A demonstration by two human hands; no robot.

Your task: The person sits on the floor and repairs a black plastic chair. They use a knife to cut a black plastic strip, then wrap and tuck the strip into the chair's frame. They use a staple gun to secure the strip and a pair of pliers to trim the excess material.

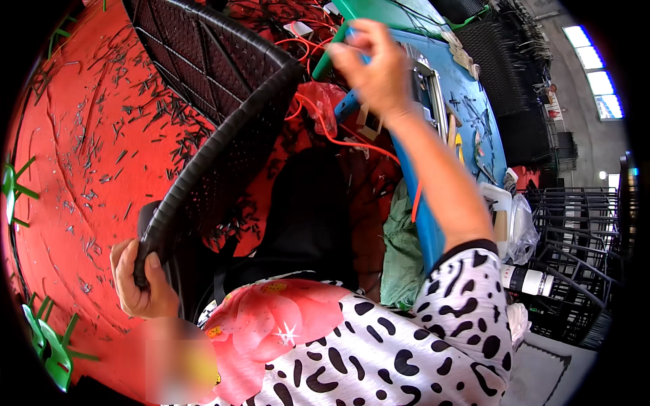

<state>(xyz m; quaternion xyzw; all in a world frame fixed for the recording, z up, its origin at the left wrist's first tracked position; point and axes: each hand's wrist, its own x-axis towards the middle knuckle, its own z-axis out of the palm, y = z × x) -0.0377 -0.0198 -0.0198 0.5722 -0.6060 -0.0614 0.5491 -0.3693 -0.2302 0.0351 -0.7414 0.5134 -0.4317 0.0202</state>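
Observation:
A dark woven wicker frame (pixel 196 57), with a thick black wrapped rim, leans across the left side in front of me. My left hand (pixel 144 281) is closed around the lower end of that rim, thumb on top. Raised at the upper middle, near the blue table's edge, is my right hand (pixel 379 68). Its fingers are bent inward and a little blurred; what they hold, if anything, cannot be made out. The frame stands apart from my right hand. A black-clad leg (pixel 308 196) shows beneath, beside the frame.
Many short black strip offcuts (pixel 172 135) litter the red floor covering (pixel 74 210). A blue table (pixel 467 95) with tools lies to the right. A red hose (pixel 359 144) runs below it, near a green sack (pixel 401 260). Black wicker frames (pixel 575 230) are stacked farther right. Green plastic stools (pixel 54 348) stand at left.

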